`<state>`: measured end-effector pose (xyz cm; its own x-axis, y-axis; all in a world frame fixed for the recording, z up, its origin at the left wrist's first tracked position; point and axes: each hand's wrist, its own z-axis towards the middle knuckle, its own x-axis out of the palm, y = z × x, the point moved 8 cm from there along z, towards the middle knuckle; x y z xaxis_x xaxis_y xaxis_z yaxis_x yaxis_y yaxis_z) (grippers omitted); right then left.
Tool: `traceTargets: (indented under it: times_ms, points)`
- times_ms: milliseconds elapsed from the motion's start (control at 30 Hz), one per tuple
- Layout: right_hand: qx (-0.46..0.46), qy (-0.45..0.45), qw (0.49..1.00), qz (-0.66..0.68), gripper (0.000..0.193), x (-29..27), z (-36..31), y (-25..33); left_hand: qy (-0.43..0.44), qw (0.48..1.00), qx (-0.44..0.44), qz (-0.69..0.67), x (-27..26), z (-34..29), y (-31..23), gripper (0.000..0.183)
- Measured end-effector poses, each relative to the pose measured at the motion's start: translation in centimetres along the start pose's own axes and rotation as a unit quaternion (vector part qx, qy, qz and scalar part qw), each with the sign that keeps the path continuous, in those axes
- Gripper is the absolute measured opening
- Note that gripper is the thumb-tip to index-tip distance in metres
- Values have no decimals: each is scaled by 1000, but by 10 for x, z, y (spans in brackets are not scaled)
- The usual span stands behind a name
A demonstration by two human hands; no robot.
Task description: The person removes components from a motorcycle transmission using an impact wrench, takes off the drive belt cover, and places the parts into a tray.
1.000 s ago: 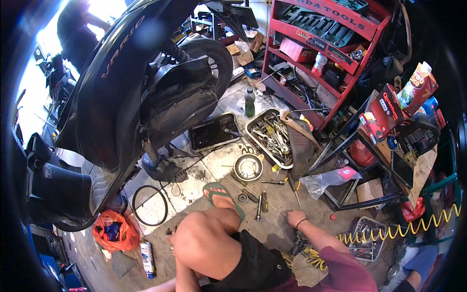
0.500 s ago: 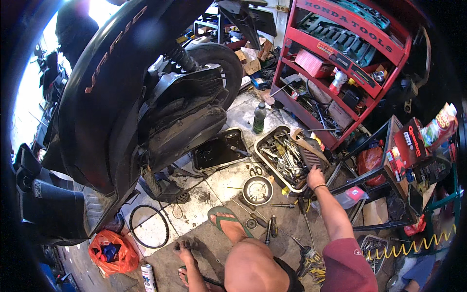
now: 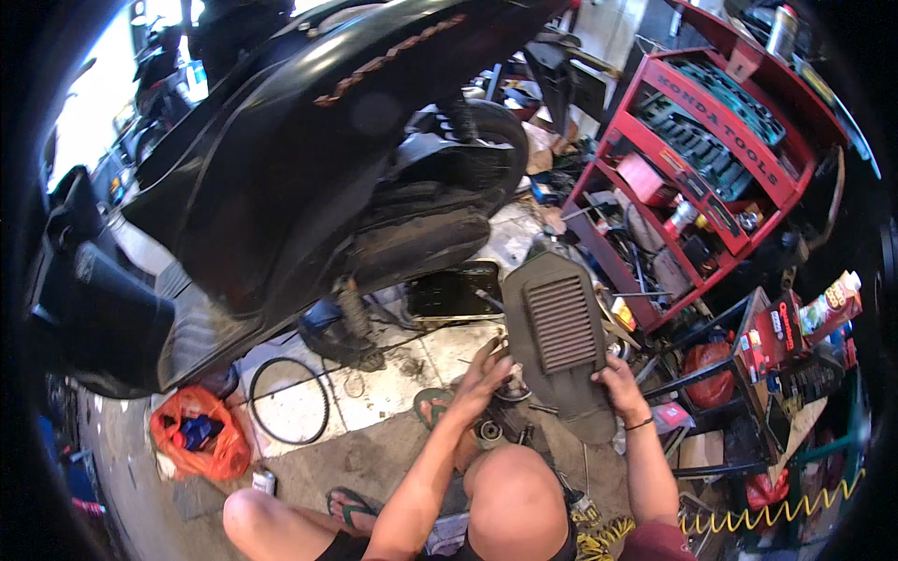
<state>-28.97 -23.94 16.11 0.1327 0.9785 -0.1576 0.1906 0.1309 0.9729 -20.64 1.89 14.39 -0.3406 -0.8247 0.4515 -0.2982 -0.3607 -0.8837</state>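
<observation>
A long dark air filter (image 3: 564,323) with a pleated brownish panel stands raised in front of me, its narrow end toward me. My right hand (image 3: 619,388) grips its right edge near that lower end. Just left of the filter is my left hand (image 3: 482,381), fingers apart and holding nothing; whether a fingertip touches the filter's edge I cannot tell. The filter hides most of the tool tray behind it and part of the round pan. Farther left a black drive belt (image 3: 251,400) lies in a loop on the tiles.
A black scooter (image 3: 281,196) fills the left and middle. Beneath its rear sits a tray of dark oil (image 3: 456,292). The red tool rack (image 3: 582,217) stands back right, a cluttered metal-framed shelf (image 3: 697,369) at the right. An orange plastic bag (image 3: 224,455) rests on the floor at lower left.
My right hand has brought the air filter from beside the tool tray toward me and raised it. My left hand has moved up and right, close to it. The view has shifted.
</observation>
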Motion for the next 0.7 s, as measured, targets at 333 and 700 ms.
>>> traceTargets:
  times_ms: [333,700]
  points:
    - [90,180,901,384,91,170,-1,21,-60,983,146,-96,-45,-41,-87,51]
    - [82,238,949,191,58,239,59,4,-174,954,244,-7,-107,-127,-170,65]
